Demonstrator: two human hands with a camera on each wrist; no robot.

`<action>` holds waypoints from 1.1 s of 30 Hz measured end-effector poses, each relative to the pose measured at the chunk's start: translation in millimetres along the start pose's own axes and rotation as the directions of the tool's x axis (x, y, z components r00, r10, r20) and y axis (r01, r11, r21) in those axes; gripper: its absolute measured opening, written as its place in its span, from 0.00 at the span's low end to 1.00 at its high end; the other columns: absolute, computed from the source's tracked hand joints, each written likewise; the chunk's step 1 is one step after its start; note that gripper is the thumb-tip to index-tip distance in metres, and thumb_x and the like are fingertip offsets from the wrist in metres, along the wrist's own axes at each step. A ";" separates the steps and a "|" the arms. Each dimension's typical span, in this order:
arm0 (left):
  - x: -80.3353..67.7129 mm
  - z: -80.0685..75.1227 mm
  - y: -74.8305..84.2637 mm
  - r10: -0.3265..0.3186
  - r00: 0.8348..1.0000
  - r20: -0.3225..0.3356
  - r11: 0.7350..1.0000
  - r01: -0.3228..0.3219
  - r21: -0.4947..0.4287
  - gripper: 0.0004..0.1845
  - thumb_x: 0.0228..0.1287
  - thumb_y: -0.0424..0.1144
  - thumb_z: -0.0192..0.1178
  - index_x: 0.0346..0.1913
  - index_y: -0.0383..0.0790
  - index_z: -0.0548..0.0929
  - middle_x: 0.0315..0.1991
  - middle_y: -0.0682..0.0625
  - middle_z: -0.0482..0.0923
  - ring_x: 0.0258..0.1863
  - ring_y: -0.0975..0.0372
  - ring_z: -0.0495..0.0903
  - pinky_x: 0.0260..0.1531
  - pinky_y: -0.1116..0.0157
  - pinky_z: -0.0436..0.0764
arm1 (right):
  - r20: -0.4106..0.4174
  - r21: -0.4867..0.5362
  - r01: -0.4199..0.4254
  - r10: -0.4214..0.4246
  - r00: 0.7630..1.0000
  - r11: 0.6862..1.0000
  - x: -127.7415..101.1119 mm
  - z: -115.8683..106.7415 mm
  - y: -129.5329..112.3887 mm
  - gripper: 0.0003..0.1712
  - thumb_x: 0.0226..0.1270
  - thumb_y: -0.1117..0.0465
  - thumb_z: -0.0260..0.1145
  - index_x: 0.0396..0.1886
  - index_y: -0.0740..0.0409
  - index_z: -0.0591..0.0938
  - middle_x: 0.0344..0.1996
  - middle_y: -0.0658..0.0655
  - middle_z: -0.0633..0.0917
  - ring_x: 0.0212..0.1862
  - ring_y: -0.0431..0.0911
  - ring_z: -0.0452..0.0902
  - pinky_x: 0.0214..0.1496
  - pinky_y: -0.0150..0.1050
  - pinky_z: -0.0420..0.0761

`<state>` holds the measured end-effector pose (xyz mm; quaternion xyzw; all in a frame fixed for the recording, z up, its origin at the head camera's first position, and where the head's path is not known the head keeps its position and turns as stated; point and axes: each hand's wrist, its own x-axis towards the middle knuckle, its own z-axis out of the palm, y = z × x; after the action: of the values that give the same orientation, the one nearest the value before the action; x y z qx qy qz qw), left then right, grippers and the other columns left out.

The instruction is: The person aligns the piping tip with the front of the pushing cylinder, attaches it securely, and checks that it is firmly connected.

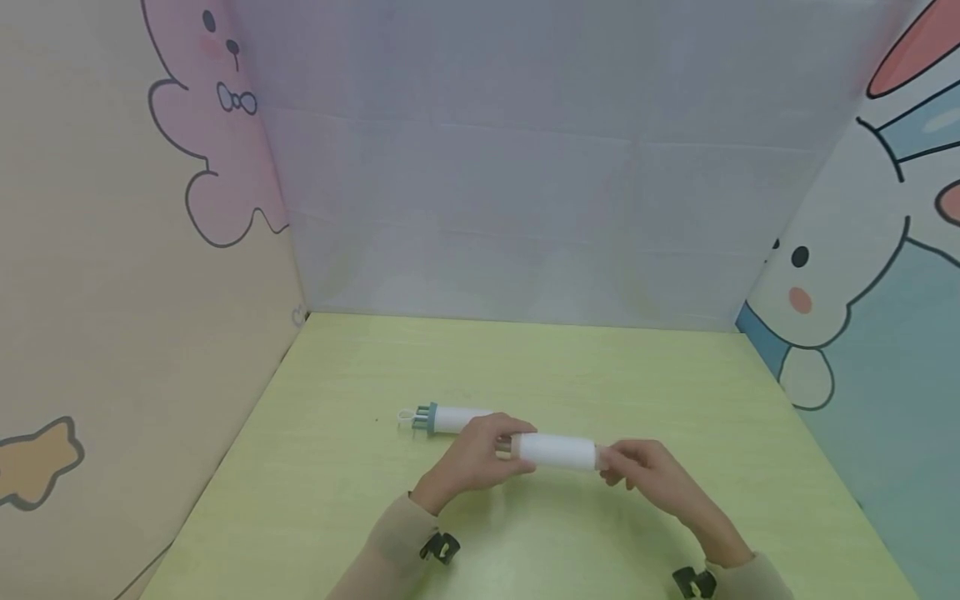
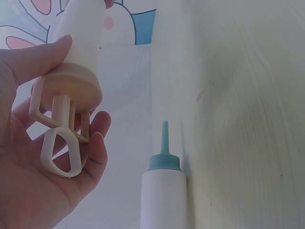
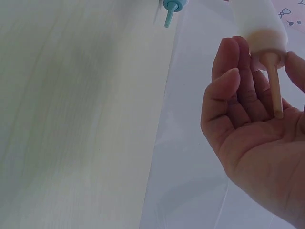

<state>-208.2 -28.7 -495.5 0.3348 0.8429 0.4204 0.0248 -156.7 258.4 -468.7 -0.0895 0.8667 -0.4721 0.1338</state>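
Both hands hold a white tube level above the yellow-green table. My left hand grips its beige end: the thumb lies on the white body and the fingers curl under the beige looped handle. At the other end, my right hand pinches the beige cap, and the thin beige nozzle points into the palm. A second white tube with teal fittings lies on the table just behind the left hand. Its teal nozzle shows in both wrist views.
Cartoon-printed panels wall in the table on the left and right, with a plain pale sheet at the back. Black wrist straps sit on both beige sleeves.
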 end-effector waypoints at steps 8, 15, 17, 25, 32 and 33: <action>-0.2 -1.6 1.1 0.015 1.000 -0.004 1.000 -0.015 -0.009 0.21 0.49 0.48 0.71 0.49 0.55 0.82 0.45 0.61 0.80 0.43 0.69 0.78 0.43 0.70 0.77 | -0.025 -0.051 -0.018 0.017 1.000 0.999 1.0 2.3 1.7 0.25 0.73 0.46 0.49 0.37 0.60 0.83 0.25 0.56 0.83 0.28 0.48 0.77 0.29 0.37 0.77; -1.6 -1.2 3.1 0.012 1.000 -0.013 1.000 -0.012 -0.013 0.20 0.50 0.47 0.70 0.49 0.54 0.82 0.45 0.58 0.80 0.43 0.68 0.78 0.42 0.72 0.78 | -0.064 0.017 -0.077 0.078 0.995 0.997 2.5 8.0 1.9 0.26 0.71 0.43 0.50 0.44 0.62 0.79 0.34 0.59 0.83 0.30 0.49 0.80 0.30 0.39 0.79; -1.9 -0.6 2.6 0.007 1.000 -0.012 1.000 -0.007 -0.007 0.20 0.50 0.47 0.70 0.49 0.54 0.82 0.45 0.58 0.80 0.43 0.68 0.78 0.41 0.73 0.77 | -0.091 0.062 -0.071 0.076 0.993 0.996 2.6 10.0 1.3 0.26 0.70 0.44 0.53 0.48 0.64 0.77 0.39 0.61 0.83 0.32 0.48 0.81 0.32 0.39 0.80; -0.8 1.4 1.1 0.018 1.000 -0.019 0.999 -0.017 0.034 0.21 0.49 0.49 0.71 0.49 0.54 0.82 0.45 0.58 0.81 0.43 0.68 0.78 0.41 0.73 0.77 | -0.159 0.195 -0.025 0.057 0.986 0.980 2.5 13.6 0.3 0.22 0.67 0.49 0.59 0.46 0.65 0.77 0.41 0.63 0.82 0.35 0.49 0.82 0.35 0.40 0.82; -1.3 1.1 -0.9 0.016 1.000 -0.015 0.998 -0.015 0.062 0.22 0.49 0.51 0.70 0.50 0.55 0.82 0.45 0.59 0.81 0.43 0.68 0.78 0.42 0.72 0.76 | -0.048 0.169 0.065 -0.058 0.997 0.983 -3.8 8.3 3.3 0.23 0.61 0.56 0.67 0.51 0.65 0.76 0.50 0.68 0.78 0.46 0.52 0.82 0.41 0.39 0.82; -1.4 1.0 -1.1 0.015 1.000 -0.015 0.998 -0.015 0.058 0.22 0.49 0.50 0.70 0.50 0.55 0.82 0.45 0.59 0.81 0.43 0.68 0.78 0.42 0.72 0.76 | -0.040 0.167 0.067 -0.061 0.997 0.984 -4.4 7.8 2.9 0.24 0.60 0.57 0.68 0.52 0.65 0.76 0.51 0.68 0.78 0.48 0.52 0.81 0.41 0.38 0.82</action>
<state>-207.3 -29.3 -497.3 0.3386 0.8523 0.3987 0.0057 -150.2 255.0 -474.6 -0.0977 0.8227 -0.5489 0.1106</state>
